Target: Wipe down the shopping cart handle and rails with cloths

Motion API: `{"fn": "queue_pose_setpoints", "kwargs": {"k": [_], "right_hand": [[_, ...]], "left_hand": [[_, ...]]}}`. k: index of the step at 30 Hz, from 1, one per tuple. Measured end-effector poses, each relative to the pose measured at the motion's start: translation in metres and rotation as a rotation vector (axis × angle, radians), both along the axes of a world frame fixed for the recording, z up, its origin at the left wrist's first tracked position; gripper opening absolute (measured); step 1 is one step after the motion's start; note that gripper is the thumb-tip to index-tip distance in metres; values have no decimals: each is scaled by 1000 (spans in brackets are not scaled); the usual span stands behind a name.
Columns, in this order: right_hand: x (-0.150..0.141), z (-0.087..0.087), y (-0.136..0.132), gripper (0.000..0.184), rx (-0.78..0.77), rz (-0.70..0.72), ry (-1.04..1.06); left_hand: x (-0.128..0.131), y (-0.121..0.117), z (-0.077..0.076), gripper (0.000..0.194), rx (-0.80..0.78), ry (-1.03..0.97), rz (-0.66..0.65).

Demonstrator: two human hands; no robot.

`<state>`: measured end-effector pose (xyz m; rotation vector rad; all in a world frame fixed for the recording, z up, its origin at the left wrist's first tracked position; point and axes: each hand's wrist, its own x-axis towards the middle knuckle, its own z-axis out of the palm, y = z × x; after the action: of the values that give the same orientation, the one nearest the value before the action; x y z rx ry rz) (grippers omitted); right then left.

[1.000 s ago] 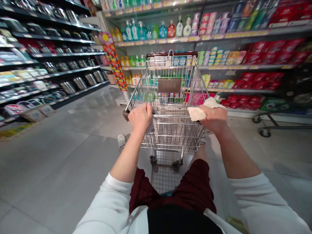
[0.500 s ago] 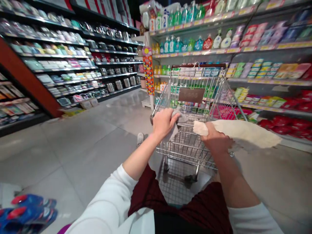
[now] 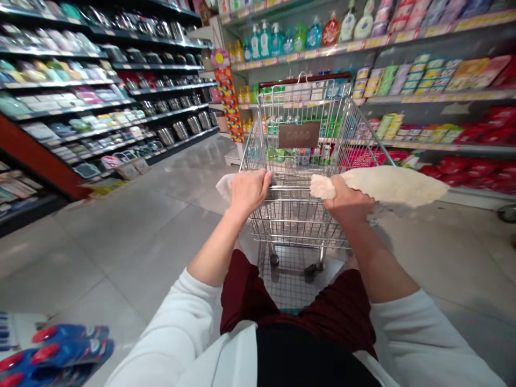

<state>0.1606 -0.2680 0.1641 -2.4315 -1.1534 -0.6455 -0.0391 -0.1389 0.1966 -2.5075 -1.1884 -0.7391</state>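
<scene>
A metal wire shopping cart (image 3: 290,187) stands in front of me, its near rim bar between my two hands. My left hand (image 3: 250,191) is closed over the left end of that bar. From under it, on the left, pokes a pale grey cloth (image 3: 226,185). Fingers of my right hand (image 3: 350,203) wrap around a cream cloth (image 3: 395,184) at the bar's right part. One end bunches out left of the fist, and the long end stretches to the right. On the cart's far side are a brown handle (image 3: 306,80) and a brown sign plate (image 3: 299,135).
Shelves of pump bottles (image 3: 264,40) and packs rise behind the cart. Metal pots (image 3: 180,129) and bowls fill the left shelving. Blue bottles with red caps (image 3: 72,344) stand at lower left. Grey tiled floor (image 3: 133,242) runs left of the cart; a wheel (image 3: 507,213) shows at far right.
My left hand has slid left along the bar with the grey cloth, which now pokes out on its left. The right hand keeps its hold. The view has tilted down and shifted slightly right.
</scene>
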Motion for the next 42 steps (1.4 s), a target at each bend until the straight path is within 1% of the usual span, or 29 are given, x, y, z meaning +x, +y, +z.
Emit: {"fn": "queue_pose_setpoints", "kwargs": {"k": [1, 3, 5, 7, 8, 11, 14, 17, 20, 22, 24, 26, 28, 30, 31, 33, 35, 37, 39, 42], "right_hand": [[-1, 0, 0, 37, 4, -4, -3], [-2, -1, 0, 37, 3, -3, -11], [-1, -2, 1, 38, 0, 1, -21], [1, -2, 2, 40, -10, 2, -29], [2, -2, 1, 41, -24, 3, -32], [6, -1, -3, 43, -104, 14, -29], [12, 1, -13, 49, -202, 69, -43], [21, 5, -27, 54, -288, 135, -93], [32, 11, -40, 55, -325, 159, -80], [40, 14, -50, 54, -303, 138, -12], [50, 13, -58, 53, -226, 139, 49], [61, 9, -64, 53, -89, 214, 64], [72, 0, -65, 50, 114, 342, 58], [80, -13, -62, 45, 366, 429, 77], [81, -20, -59, 42, 499, 440, 93], [77, -33, -53, 38, 724, 408, 121], [68, -44, -49, 33, 882, 338, 122], [59, -51, -47, 28, 958, 285, 107], [55, -54, -47, 25, 980, 248, 97], [60, -62, -49, 21, 999, 208, 125]], "left_hand": [[14, -12, -1, 54, -3, -12, -9], [42, -33, -3, 50, -13, -25, -72], [64, -49, -5, 45, -21, -52, -138], [78, -56, -6, 43, -37, -83, -170], [80, -57, -6, 43, -48, -83, -181], [73, -53, -4, 43, -75, -31, -199], [55, -43, -1, 47, -65, -2, -165], [34, -33, -3, 51, -9, 15, -154], [16, -24, -5, 53, 51, 0, -141], [9, -21, -6, 54, 56, -30, -112], [7, -20, -5, 53, 26, -63, -72], [9, -22, -4, 53, -15, -98, -31], [13, -23, -3, 52, -36, -128, -14], [15, -23, -3, 49, -30, -151, -19], [16, -23, -4, 48, -16, -160, -24], [17, -21, -6, 46, 24, -173, -26], [16, -19, -9, 45, 69, -186, -23], [15, -17, -11, 44, 107, -202, -24], [13, -15, -13, 41, 133, -210, -31], [11, -12, -14, 39, 134, -220, -36]]}}
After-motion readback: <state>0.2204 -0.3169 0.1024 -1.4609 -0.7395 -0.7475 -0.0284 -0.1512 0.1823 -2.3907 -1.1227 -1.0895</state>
